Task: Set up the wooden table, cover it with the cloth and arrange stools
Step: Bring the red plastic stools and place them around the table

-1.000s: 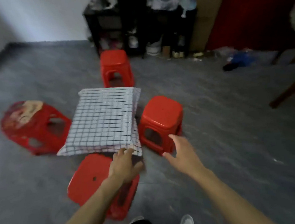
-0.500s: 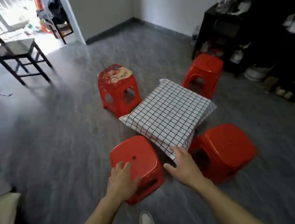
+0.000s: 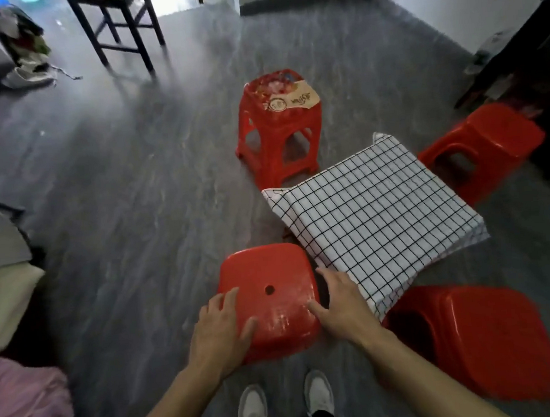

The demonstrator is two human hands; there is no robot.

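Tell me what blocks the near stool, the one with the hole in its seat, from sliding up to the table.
Nothing visible. Both hands, left hand and right hand, rest on the near stool, already beside the checked cloth; only bare floor lies around it.

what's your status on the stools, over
Left hand and right hand both flat on near red stool. Checked cloth covers table, three more stools around it. Nothing in the way.
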